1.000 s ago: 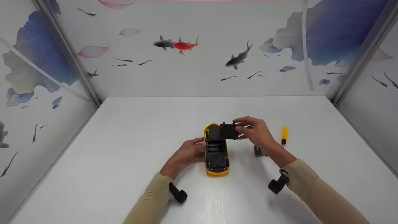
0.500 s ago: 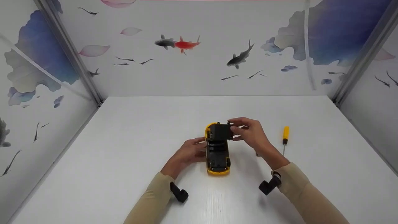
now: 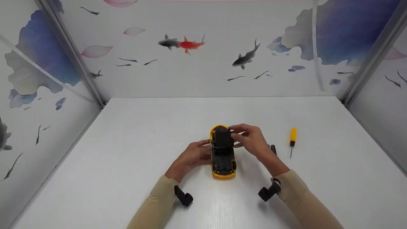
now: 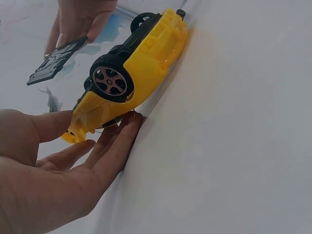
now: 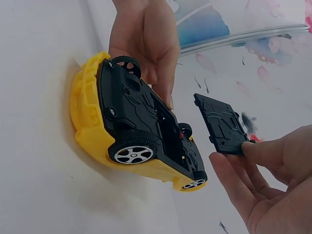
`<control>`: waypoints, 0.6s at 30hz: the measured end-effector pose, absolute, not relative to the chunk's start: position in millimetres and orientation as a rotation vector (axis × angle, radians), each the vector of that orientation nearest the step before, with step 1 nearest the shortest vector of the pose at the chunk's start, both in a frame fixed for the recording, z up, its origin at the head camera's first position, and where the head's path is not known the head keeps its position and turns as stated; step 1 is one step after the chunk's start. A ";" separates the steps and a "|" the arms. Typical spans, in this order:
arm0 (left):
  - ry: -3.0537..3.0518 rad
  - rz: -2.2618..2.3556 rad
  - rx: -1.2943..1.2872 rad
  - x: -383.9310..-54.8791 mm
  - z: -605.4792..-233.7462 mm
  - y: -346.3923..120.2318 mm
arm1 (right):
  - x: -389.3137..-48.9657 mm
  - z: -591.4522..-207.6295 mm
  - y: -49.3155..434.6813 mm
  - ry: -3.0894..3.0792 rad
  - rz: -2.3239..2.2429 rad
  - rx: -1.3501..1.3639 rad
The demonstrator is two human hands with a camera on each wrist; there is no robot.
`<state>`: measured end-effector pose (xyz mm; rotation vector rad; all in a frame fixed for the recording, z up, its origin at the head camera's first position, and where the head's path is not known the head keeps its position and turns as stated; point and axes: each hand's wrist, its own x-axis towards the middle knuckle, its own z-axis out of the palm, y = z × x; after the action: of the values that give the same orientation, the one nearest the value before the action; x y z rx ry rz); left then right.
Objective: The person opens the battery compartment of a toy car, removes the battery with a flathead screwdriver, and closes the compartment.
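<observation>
A yellow toy car (image 3: 223, 162) lies upside down, its black underside and wheels facing up. My left hand (image 3: 192, 154) holds it by its left side, thumb against the body and fingers reaching under it in the left wrist view. My right hand (image 3: 252, 141) pinches a thin black battery cover (image 5: 222, 124) by one edge, between thumb and fingers. The right wrist view shows this cover raised off the car, tilted, with small tabs at its corners. An open battery compartment (image 5: 168, 130) shows in the middle of the car's underside.
A yellow-handled screwdriver (image 3: 293, 137) lies on the white table (image 3: 143, 127) to the right. Partly hidden behind the right wrist is a dark battery (image 3: 273, 149). White walls with painted fish (image 3: 190, 45) enclose the table at the back and sides.
My right hand has carried the battery cover leftward, from beside the car to over its far half. The left hand and the car stay in place.
</observation>
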<state>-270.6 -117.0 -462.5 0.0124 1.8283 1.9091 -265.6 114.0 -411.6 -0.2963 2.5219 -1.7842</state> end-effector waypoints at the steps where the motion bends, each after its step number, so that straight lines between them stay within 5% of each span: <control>1: 1.830 1.906 0.013 -270.6 -462.8 -116.8 | -265.6 -412.4 114.2 2.523 -1.779 -0.294; 18: 1.829 1.934 -0.010 -271.3 -461.7 -113.6 | -269.7 -420.2 115.4 2.522 -1.677 -0.272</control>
<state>-271.3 -113.6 -461.7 -0.0095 1.8293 1.9344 -269.7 115.4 -420.2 -0.2725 2.5217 -1.6767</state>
